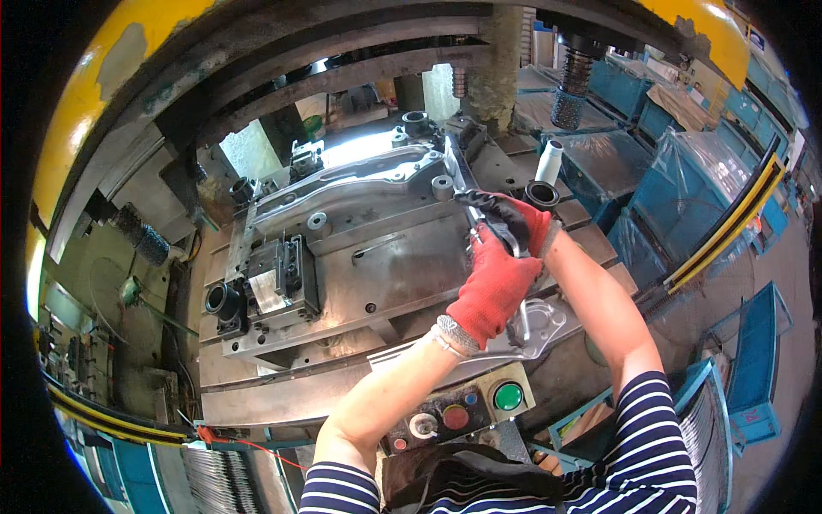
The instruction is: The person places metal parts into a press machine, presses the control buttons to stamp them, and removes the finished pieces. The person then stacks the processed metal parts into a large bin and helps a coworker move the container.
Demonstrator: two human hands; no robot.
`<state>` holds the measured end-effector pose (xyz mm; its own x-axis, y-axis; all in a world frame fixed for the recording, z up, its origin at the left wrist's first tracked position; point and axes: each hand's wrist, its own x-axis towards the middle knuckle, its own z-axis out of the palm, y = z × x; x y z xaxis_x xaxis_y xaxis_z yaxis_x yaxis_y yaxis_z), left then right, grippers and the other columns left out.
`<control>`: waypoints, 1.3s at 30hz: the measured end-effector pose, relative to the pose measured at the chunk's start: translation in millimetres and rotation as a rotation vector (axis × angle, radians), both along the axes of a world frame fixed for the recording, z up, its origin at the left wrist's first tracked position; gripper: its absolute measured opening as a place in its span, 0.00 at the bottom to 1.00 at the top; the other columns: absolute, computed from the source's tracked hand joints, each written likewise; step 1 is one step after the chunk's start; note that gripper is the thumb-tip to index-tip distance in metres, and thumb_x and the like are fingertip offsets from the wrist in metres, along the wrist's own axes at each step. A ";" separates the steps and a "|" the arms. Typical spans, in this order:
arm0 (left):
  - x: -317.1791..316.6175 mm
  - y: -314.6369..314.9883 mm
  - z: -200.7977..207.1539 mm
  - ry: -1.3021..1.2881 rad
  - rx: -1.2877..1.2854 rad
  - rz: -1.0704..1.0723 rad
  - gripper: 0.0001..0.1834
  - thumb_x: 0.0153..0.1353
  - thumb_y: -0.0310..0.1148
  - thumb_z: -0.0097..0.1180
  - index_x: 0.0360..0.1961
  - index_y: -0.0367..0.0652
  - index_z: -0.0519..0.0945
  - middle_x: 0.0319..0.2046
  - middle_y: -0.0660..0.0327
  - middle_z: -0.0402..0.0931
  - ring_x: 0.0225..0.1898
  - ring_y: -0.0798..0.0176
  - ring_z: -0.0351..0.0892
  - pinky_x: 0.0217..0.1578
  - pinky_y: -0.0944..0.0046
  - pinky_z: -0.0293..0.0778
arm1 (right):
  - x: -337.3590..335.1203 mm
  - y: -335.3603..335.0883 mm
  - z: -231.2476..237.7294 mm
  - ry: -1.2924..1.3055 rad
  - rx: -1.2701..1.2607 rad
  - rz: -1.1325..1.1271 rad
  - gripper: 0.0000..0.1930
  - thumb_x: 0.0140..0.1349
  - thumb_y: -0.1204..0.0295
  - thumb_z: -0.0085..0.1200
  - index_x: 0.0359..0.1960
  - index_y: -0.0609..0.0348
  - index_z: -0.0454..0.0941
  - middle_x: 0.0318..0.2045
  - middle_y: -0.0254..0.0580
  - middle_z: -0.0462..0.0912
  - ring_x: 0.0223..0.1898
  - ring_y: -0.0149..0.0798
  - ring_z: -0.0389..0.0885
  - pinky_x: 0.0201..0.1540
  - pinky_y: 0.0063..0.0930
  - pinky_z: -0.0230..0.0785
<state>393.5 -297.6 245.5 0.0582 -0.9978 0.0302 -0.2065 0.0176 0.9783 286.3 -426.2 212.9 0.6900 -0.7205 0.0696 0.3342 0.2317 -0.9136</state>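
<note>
Both my hands wear red knit gloves with dark palms and meet over the right side of a press die. My left hand (495,278) is closed, fingers curled round a long silver metal part (460,169). My right hand (524,221) grips the same part from just beyond, its dark fingers bent over it. The gloves hide the part's middle; its far end reaches toward the die. On the die (390,270) lies a long curved stamped metal panel (342,184). Another silver stamped piece (541,328) rests at the front edge, partly behind my left hand.
A control box with a green button (508,396) and a red button (455,417) stands in front of me. Yellow-black guard bars (728,224) flank the press. Blue bins (698,184) stand right, and stacked metal parts (221,481) sit low left. A white bottle (549,163) stands behind my right hand.
</note>
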 end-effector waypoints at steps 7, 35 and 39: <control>-26.3 23.1 -74.3 -0.210 -0.232 0.172 0.47 0.48 0.26 0.59 0.66 0.29 0.46 0.63 0.37 0.54 0.67 0.42 0.54 0.66 0.58 0.51 | 4.8 -14.1 -27.4 0.499 -0.603 -0.096 0.11 0.63 0.71 0.50 0.47 0.54 0.79 0.42 0.34 0.75 0.43 0.28 0.74 0.50 0.26 0.67; 270.1 -144.9 30.9 -1.804 -0.360 0.347 0.36 0.51 0.34 0.50 0.64 0.39 0.59 0.56 0.47 0.66 0.56 0.44 0.66 0.55 0.33 0.57 | -13.4 -20.3 -59.6 0.239 0.073 -0.142 0.21 0.62 0.70 0.54 0.55 0.64 0.71 0.46 0.37 0.78 0.45 0.30 0.76 0.51 0.25 0.68; 273.5 -13.0 34.8 -1.550 -0.564 0.448 0.39 0.44 0.30 0.54 0.62 0.39 0.61 0.55 0.46 0.65 0.56 0.43 0.66 0.57 0.40 0.58 | -22.7 -40.1 -74.8 0.221 0.137 -0.175 0.18 0.63 0.65 0.51 0.51 0.62 0.77 0.45 0.35 0.81 0.46 0.32 0.77 0.52 0.28 0.68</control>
